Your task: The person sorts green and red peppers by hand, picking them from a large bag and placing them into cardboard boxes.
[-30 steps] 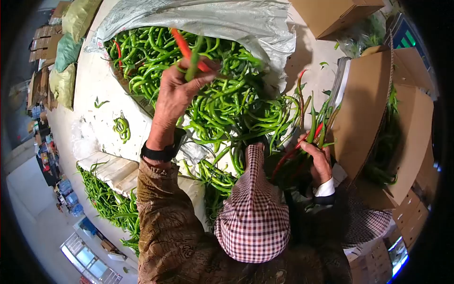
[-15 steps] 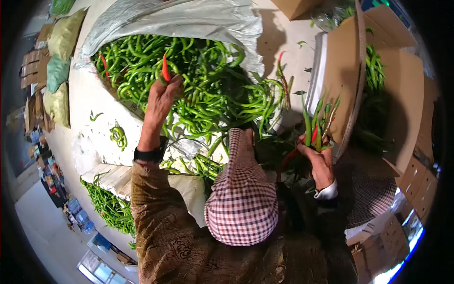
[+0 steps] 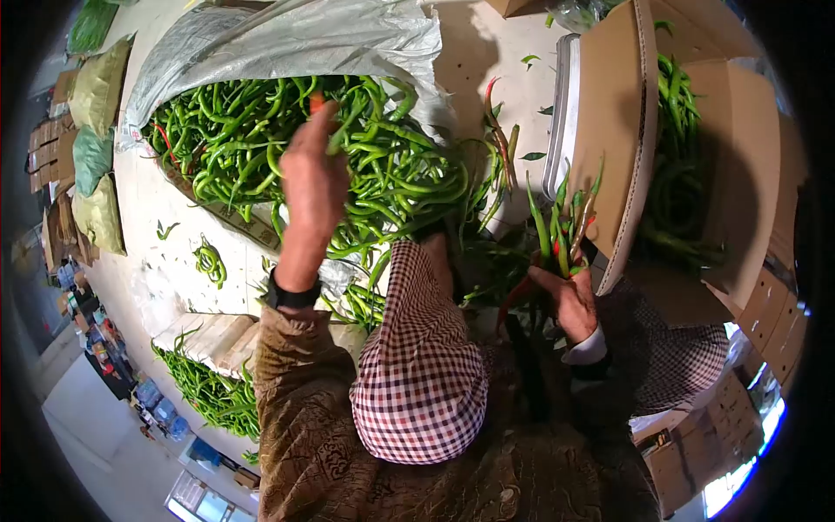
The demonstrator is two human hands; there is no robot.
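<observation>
My left hand, with a dark band on its wrist, is over the heap of long green chili peppers spilling from a pale woven sack. Its fingers are closed, and a red chili pepper shows at their tips, mostly hidden by the hand. Beside the cardboard box, my right hand grips a small upright bunch of chili peppers, mainly green with some red and brownish ones. A few red and green peppers lie on the floor between sack and box.
More green chili peppers lie inside the open box on the right. My checkered trouser knee rises between my arms. At lower left is another pile of green peppers. Filled sacks stand along the far left.
My left hand has moved slightly right and down over the heap, and the red pepper is now more hidden. The right hand still grips its bunch. The whole view has shifted a little.
</observation>
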